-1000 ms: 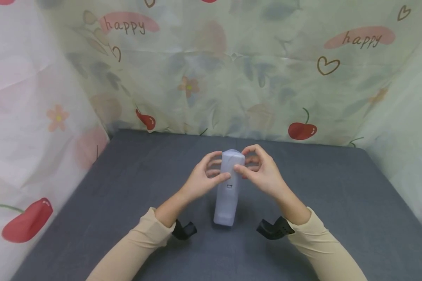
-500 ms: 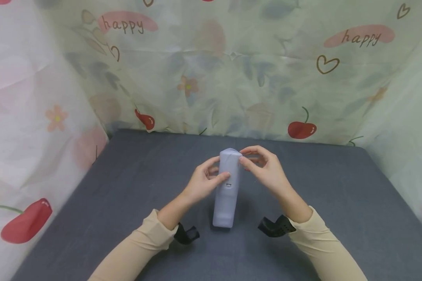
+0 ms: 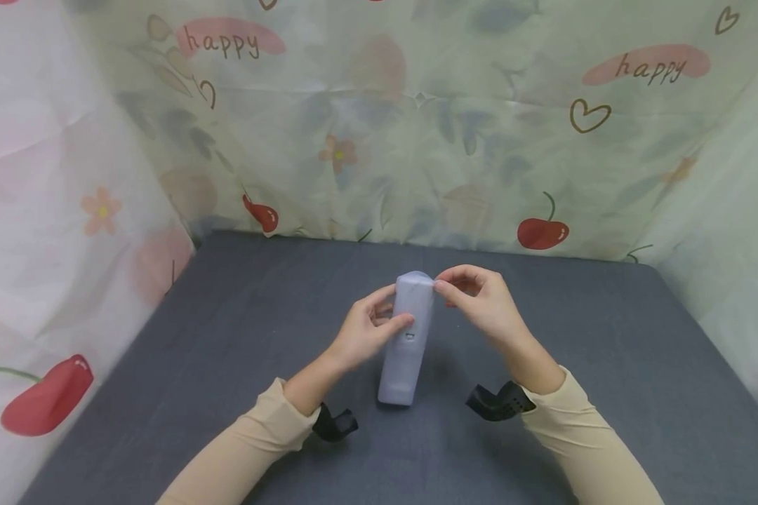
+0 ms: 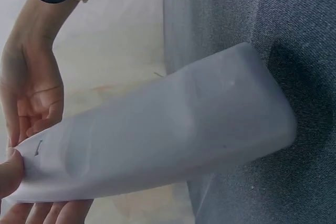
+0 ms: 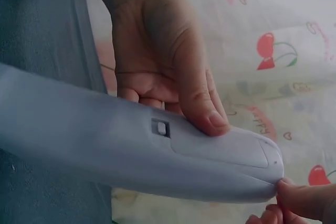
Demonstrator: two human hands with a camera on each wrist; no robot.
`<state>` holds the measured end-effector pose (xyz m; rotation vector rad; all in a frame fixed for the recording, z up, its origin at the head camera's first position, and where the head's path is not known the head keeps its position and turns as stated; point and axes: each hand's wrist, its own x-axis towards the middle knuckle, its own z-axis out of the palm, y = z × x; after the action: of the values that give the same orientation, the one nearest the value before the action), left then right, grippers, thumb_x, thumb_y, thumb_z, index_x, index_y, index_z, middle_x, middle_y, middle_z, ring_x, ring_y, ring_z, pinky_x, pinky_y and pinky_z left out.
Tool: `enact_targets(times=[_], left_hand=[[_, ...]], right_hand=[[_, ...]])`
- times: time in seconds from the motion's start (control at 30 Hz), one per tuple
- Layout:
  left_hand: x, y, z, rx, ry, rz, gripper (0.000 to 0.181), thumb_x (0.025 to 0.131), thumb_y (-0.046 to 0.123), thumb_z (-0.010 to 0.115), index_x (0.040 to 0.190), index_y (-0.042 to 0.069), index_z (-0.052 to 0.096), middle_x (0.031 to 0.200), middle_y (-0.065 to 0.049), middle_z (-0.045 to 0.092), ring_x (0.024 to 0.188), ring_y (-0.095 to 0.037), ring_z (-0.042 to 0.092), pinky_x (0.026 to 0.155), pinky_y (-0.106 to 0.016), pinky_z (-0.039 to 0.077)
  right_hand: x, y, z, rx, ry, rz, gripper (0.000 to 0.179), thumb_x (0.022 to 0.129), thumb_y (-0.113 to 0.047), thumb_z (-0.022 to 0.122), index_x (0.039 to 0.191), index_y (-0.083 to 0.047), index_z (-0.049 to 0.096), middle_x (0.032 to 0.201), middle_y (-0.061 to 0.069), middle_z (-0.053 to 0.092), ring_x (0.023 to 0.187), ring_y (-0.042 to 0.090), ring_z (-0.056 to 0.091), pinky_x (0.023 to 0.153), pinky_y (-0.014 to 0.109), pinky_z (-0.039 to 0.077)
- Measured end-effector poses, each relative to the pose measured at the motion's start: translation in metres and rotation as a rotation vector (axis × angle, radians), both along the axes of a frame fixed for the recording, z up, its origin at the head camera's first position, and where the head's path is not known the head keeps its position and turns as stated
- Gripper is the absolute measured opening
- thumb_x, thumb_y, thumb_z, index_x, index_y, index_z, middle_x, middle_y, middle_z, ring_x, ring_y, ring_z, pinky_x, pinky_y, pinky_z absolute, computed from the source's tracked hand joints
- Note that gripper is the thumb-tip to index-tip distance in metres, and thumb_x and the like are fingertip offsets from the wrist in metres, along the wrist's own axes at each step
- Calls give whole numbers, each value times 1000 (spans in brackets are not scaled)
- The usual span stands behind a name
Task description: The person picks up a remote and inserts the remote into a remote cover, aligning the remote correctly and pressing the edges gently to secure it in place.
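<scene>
A white remote control (image 3: 410,330) is held tilted over the table, its back with a small latch toward me. My left hand (image 3: 363,333) grips it from the left, thumb (image 5: 215,121) pressed on the battery cover (image 5: 226,148) and fingers behind. At the far end, my right hand (image 3: 480,298) pinches the right corner between thumb and index finger; its other fingers curl in. The left wrist view shows the remote's lower end apart from its shadow. The remote's front face is hidden.
A dark grey cloth-covered table (image 3: 259,435) lies under both hands. Patterned curtains (image 3: 366,126) with cherries and hearts stand behind and at the sides. Black wrist mounts (image 3: 502,402) jut out below both sleeves.
My right hand has drawn from the remote's right side up to its far corner and now pinches there. My left hand keeps its grip; the remote's lower end has shifted slightly left.
</scene>
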<state>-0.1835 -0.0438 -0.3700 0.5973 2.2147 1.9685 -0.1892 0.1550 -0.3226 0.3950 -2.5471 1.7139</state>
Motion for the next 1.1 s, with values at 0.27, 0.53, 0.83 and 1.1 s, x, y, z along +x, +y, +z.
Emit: enact_targets(times=[0.27,0.53,0.83,1.1], left_hand=[[2,-1,-2,-45,66,12,55,89,8,62,139,1,40,128,-26,56,106,-37,63,82,-39,55],[3,4,-2,-34,64,55,55,88,7,63,138,-1,41,123,-27,58,100,-38,65,77,-39,56],[3,6,-2,-33,56,69,55,89,8,62,138,-1,40,120,-27,60,96,-38,66,74,-38,57],[3,10,2,12,31,127,52,90,9,61,137,-1,41,115,-27,63,97,-38,66,74,-40,57]], right_hand=[[1,-3,1,234,217,-8,12,90,-9,60,97,1,63,88,15,65,73,17,60,65,21,51],[4,-13,-1,359,311,-83,12,91,-6,55,95,4,59,86,15,59,74,20,58,66,25,51],[-2,-9,0,340,176,60,15,96,-5,44,100,6,52,78,13,55,64,14,50,56,23,42],[1,-14,1,311,166,96,14,95,-5,44,100,6,52,75,10,51,60,12,43,53,23,37]])
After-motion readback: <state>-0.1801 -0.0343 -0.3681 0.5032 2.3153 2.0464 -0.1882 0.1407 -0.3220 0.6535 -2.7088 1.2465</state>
